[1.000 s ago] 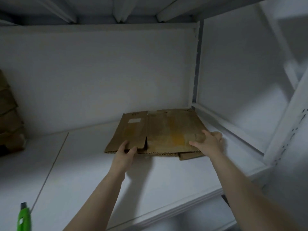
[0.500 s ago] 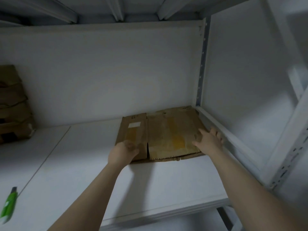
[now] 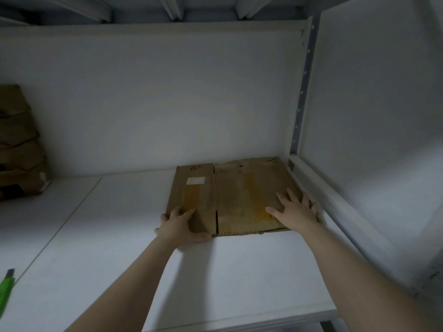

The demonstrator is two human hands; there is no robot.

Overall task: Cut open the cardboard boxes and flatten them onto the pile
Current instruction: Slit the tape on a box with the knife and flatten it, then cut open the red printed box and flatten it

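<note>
Knife: a green utility knife (image 3: 6, 292) lies at the near left edge of the white shelf (image 3: 119, 248).
Box stack: brown cardboard boxes (image 3: 19, 144) are stacked at the far left against the back wall, well apart from the hands; what is in them does not show.
Left hand: the left hand (image 3: 182, 226) rests on the near left corner of the flattened cardboard (image 3: 239, 195), with the fingers spread on top and the thumb along the near edge.
Task's thing: the flattened cardboard lies flat in the shelf's back right corner. A white label and yellowish tape face up, and more sheets show beneath its near edge.
Right hand: the right hand (image 3: 296, 212) lies palm down with the fingers splayed on the near right corner.
Side rail: the side rail (image 3: 335, 207) runs just beside the cardboard's right edge.
Change: a second ago the pile sat askew and clear of the rail, with a lower sheet jutting out. It now lies squared along the rail, and the left fingers have uncurled.
</note>
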